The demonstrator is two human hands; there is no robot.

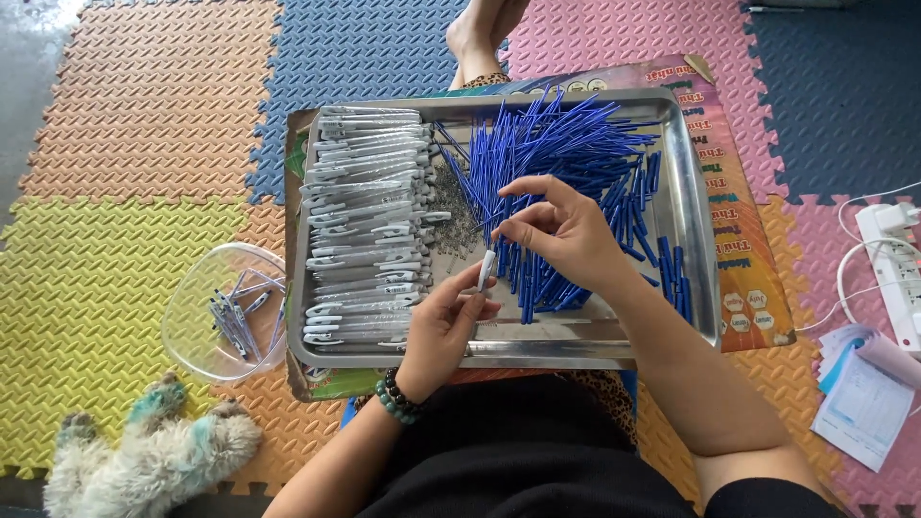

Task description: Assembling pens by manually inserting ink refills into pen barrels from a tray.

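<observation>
View from above of a person sitting on a floor of coloured foam mats, with a shallow metal tray [696,240] across the lap. Everything here is placed relative to that tray.

Over the tray's near middle, the left hand [443,326] pinches a short white pen barrel [486,270] between thumb and fingertips, holding it nearly upright. A dark beaded bracelet [397,399] circles that wrist. Just above it, the right hand [561,230] has thumb and forefinger pressed together on a thin blue refill [499,223], its lower end meeting the top of the barrel; the other fingers are loosely spread.

Inside the tray, the left half holds a tidy stack of white pen barrels [369,221] lying sideways. The right half holds a loose heap of blue refills [561,144]. Between the two, a scatter of small dark metal springs [456,216] lies on the tray floor.

Under the tray sits a colourful printed cardboard sheet [743,192], sticking out past the tray's right edge. Just left of the tray, a clear plastic bowl [192,331] holds a few assembled pens [235,312]. Below that bowl, a fluffy soft toy [144,451] with teal patches lies on the mats. Well to the right of the tray are a white power strip [897,259] with cables and a pad of printed paper [863,398]. Beyond the tray's far edge, bare feet [477,36] rest on the mats
</observation>
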